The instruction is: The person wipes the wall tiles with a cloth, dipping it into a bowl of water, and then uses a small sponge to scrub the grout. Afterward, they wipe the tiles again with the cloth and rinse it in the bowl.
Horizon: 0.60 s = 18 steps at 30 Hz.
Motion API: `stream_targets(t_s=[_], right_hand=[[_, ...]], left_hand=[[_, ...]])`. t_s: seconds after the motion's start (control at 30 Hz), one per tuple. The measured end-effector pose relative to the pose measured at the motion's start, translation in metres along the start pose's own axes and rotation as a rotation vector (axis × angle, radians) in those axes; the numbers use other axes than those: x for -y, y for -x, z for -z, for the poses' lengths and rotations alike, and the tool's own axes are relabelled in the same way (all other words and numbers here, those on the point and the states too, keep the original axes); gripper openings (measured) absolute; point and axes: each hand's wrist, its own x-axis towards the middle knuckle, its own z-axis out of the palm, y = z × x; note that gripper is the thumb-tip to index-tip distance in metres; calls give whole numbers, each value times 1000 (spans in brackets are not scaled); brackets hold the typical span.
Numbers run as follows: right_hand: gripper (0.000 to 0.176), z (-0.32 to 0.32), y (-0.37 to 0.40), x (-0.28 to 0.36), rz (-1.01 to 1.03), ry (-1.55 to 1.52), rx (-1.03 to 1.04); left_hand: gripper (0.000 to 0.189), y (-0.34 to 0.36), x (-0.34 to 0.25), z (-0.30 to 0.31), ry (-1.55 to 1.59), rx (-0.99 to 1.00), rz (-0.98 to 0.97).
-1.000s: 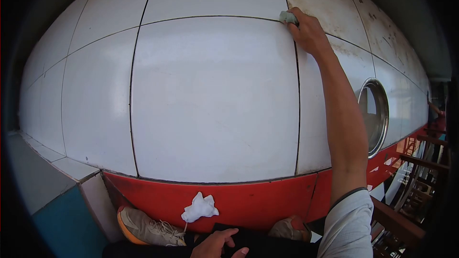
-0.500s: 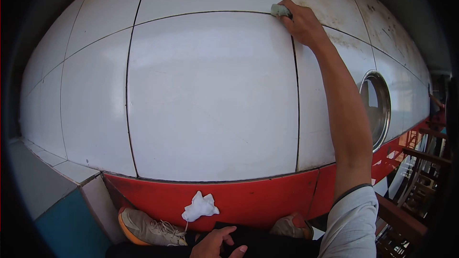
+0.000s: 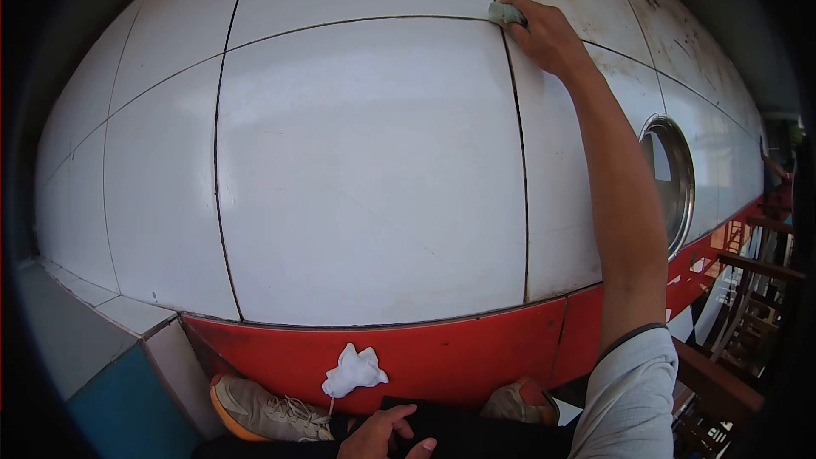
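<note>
Gripping a greenish pad (image 3: 507, 14) is the right hand (image 3: 544, 34).

I cannot determine the exact type of place. Visible indicators around me: white tiles (image 3: 365, 178) laid in a grid, a red border (image 3: 459, 348), a round metal basin (image 3: 685, 172), and brown wooden furniture (image 3: 718, 376) at the far right.

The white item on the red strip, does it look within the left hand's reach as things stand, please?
Probably yes: the left hand, seemingly empty, is close by, and the white item lies uncovered on the red strip, nothing visibly blocking the way.
</note>
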Motion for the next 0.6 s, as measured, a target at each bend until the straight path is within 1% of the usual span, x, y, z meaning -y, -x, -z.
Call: stream_targets(t_s=[0.1,0.2,0.3,0.4,0.5,0.53,0.6], right_hand=[[26,-8,1,-4,39,18,-68],[27,-19,-3,27,48,-41,-59],[27,-27,-11,32,132,-4,-54],[27,-13,-3,16,67,-27,-31],[27,-16,1,8,97,8,-94],[22,-16,-1,14,85,1,-58],[22,-23,-7,33,105,2,-49]], left_hand=[[43,0,2,-1,11,-1,-13],[43,-1,-1,-2,8,-7,-11],[43,-1,-1,-3,13,-23,-14],[43,0,2,0,35,-24,-25],[42,0,4,1,28,-24,-43],[42,0,3,1,34,-15,-37],[42,-1,3,-1,28,-18,-41]])
